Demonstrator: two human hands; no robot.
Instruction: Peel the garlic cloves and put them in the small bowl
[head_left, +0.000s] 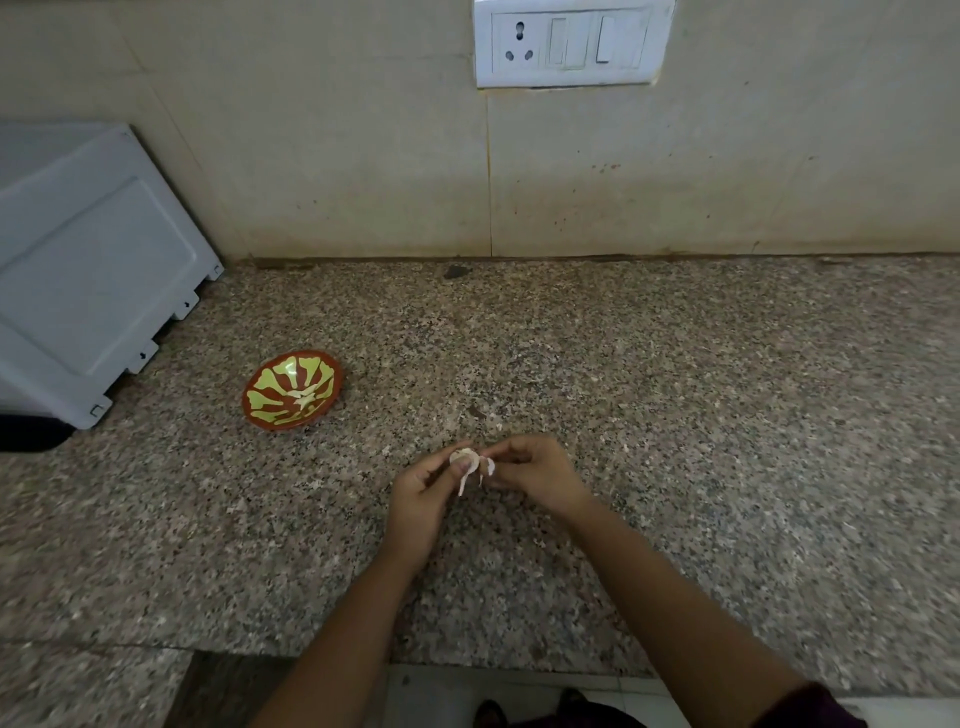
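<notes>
Two bare forearms rise from the bottom edge, the right one ending in a dark maroon sleeve cuff (826, 701) at the corner, and they converge over the speckled brown-grey granite countertop (701, 415). The left hand (418, 496) is turned with its fingers curled upward, thumb and fingertips pinching a small, pale, papery-skinned garlic clove (461, 457) just above the counter. The right hand (537, 475) meets it from the other side, knuckles up, its fingers bunched together and pinching a loosened strip of whitish peel (488, 467) at the clove's edge. Another thin strip dangles below the clove. How much skin remains is hard to tell, since the fingers cover much of the clove.

Well to the left and farther back on the counter sits the small round bowl (270, 387), brick-red with a yellow-green petal pattern. A few pale bits lie at its centre, too small to tell whether they are cloves or skin. A pale grey plastic appliance panel (88, 260) is cut off by the left edge. Behind stands a beige tiled wall (311, 130) with a white switch-and-socket plate (571, 44), clipped by the top edge. Below the counter's front edge lie a strip of pale floor (524, 688) and two dark shapes too dim to identify.
</notes>
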